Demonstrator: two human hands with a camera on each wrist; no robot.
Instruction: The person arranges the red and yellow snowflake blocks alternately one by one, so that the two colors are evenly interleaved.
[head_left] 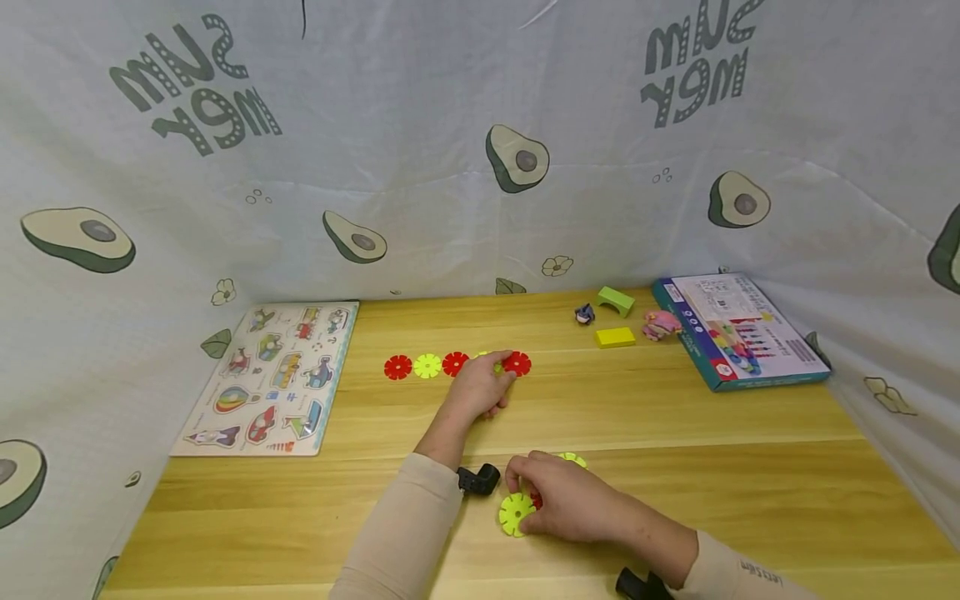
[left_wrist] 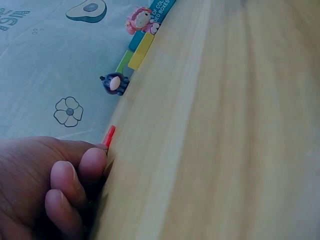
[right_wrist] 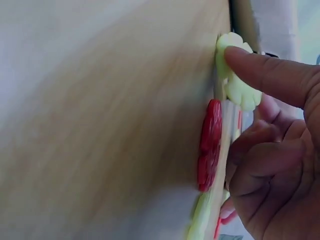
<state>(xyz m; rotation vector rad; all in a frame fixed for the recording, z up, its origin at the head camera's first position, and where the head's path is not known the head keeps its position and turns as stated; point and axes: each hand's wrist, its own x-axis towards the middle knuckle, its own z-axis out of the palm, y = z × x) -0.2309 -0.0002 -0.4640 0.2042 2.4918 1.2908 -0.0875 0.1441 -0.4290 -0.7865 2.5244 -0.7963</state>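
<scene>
A row of notched plastic discs lies across the table: a red disc [head_left: 398,367] at its left end, then a yellow-green disc [head_left: 427,366], another red disc [head_left: 454,363], and a yellow-green one mostly hidden by my left hand [head_left: 480,388]. That hand pinches the edge of the red disc [head_left: 519,364] at the row's right end, between thumb and index finger. Closer to me, my right hand [head_left: 573,500] pinches a yellow-green disc [head_left: 516,514], thumb across its face in the right wrist view. Beside it lie red discs [right_wrist: 210,145] and a yellow-green disc [head_left: 573,458], partly hidden.
On the left lies a picture puzzle board [head_left: 270,375]. At the back right are a yellow block [head_left: 615,337], a green arch block [head_left: 616,301], a dark blue figurine [head_left: 584,313], a pink figurine [head_left: 662,325] and a flat box [head_left: 742,333]. A printed curtain [head_left: 435,167] hangs behind.
</scene>
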